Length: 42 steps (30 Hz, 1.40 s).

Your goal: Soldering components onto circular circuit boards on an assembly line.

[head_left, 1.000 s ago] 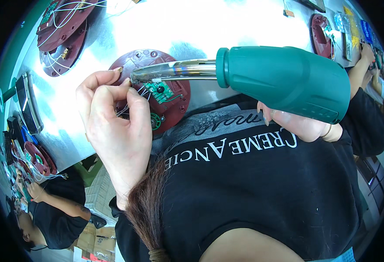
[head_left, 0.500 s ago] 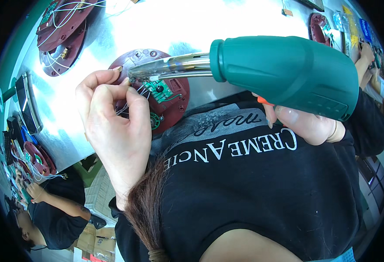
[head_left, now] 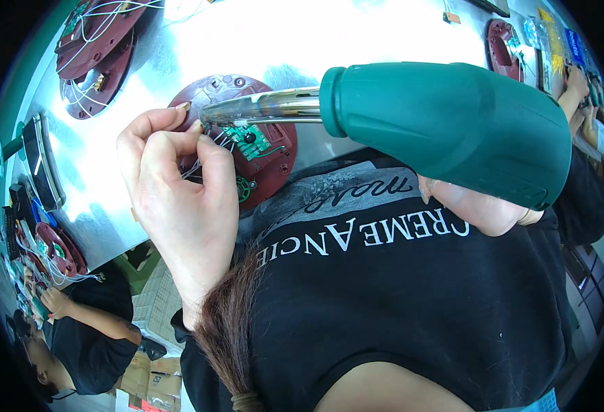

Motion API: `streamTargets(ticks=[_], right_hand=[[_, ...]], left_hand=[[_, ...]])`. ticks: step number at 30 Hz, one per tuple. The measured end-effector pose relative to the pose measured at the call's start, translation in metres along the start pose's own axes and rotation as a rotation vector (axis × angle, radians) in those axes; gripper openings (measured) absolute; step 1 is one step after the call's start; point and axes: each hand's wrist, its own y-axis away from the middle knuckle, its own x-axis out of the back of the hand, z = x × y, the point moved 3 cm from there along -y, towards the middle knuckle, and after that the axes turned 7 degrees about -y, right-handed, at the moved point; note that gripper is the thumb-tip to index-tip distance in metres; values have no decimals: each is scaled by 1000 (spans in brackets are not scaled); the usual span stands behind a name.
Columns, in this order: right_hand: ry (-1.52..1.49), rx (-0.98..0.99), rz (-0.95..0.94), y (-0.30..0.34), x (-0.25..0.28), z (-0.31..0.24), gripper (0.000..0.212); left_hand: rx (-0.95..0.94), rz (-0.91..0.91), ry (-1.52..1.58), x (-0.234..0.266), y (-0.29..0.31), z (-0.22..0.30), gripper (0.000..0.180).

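My right hand (head_left: 477,206) is closed round the handle of a green heat gun (head_left: 453,130), whose body hides most of the fingers. Its metal nozzle (head_left: 268,105) points left, with the tip right by my left fingertips. My left hand (head_left: 182,172) is closed in a pinch on thin wires (head_left: 224,141) above a round maroon housing (head_left: 274,175). In that housing sit a green circuit board (head_left: 248,139) and a smaller round green part (head_left: 244,189). The exact spot between my left fingertips is partly hidden by the nozzle tip.
More maroon housings (head_left: 113,75) with white wires lie at the upper left of the shiny metal table (head_left: 171,237). Another maroon housing (head_left: 502,51) is at the upper right. A black device (head_left: 41,161) stands at the left edge. Co-workers sit at lower left (head_left: 93,323) and far right.
The heat gun has shifted slightly to the left and its rear has tipped lower. My right hand has dropped a little with it. My left hand keeps almost the same place.
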Motion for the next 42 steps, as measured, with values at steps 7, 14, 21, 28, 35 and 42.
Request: streamTargets(ticks=[7,14,21,28,35,42], right_hand=[[-230,-161,45,-7,3,-3,40],[-861,-561,374,-15,-1,2,46],[-1029,-754,606,5,-14,9,50],[-1010,-809,590,4,-14,8,50],[-1009,-839,657,8,-18,7,48],[-1026,-864,672,8,-19,8,47]], left_hand=[[-6,-5,-19,-1,-1,-2,8],[13,16,-5,0,0,-1,8],[-70,23,-50,0,0,-2,8],[-48,7,-20,-1,-1,-2,7],[-37,-11,-20,-1,-1,-2,7],[-53,0,-15,0,-1,-3,8]])
